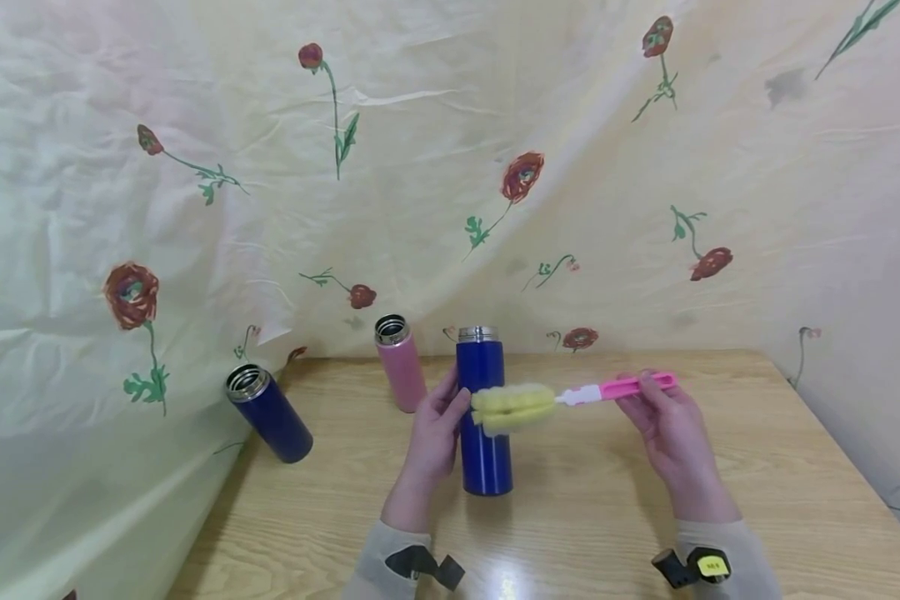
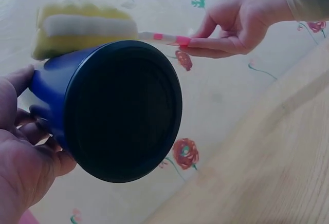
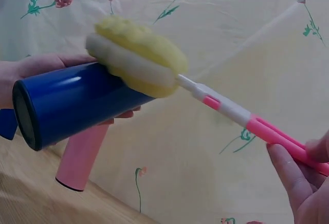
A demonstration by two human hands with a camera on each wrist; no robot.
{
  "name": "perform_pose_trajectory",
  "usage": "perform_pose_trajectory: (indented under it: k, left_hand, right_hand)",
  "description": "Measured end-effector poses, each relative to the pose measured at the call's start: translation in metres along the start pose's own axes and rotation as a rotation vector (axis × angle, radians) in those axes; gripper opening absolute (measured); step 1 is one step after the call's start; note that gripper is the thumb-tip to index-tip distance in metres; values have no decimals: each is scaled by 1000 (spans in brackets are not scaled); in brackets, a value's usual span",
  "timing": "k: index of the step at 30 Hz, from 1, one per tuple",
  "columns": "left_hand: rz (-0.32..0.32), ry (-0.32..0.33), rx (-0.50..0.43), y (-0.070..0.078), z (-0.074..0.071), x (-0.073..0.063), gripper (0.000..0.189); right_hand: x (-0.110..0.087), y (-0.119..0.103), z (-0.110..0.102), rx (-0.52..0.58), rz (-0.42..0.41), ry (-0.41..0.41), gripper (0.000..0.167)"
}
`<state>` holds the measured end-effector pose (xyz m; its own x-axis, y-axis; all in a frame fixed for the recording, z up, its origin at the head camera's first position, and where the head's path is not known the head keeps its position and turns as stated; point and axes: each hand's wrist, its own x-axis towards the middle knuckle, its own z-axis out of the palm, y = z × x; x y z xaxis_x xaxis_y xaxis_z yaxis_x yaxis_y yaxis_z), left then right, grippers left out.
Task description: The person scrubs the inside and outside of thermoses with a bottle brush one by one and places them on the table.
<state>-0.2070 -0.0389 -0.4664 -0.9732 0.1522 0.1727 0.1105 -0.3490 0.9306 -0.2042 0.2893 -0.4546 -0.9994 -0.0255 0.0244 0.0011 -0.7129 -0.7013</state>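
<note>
My left hand grips a blue thermos bottle by its side, fingers around the far side. The bottle is raised off the table, its silver threaded mouth uncapped; the left wrist view looks at its dark base. My right hand pinches the pink handle of a bottle brush between thumb and fingers. The brush's yellow and white sponge head lies across the bottle's outer side in the head view, close to my left thumb. In the right wrist view the sponge overlaps the upper part of the bottle.
A pink thermos bottle without a lid stands at the back of the wooden table. Another dark blue bottle, also lidless, stands at the left edge. A flower-print cloth hangs behind and along the sides.
</note>
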Motion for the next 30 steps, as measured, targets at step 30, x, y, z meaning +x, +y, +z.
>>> perform_pose_trajectory:
  k: [30]
  left_hand:
    - [7,-16,-44,-2,0,2,60]
  right_hand:
    - [5,-2,-11,-145,35,-55,7]
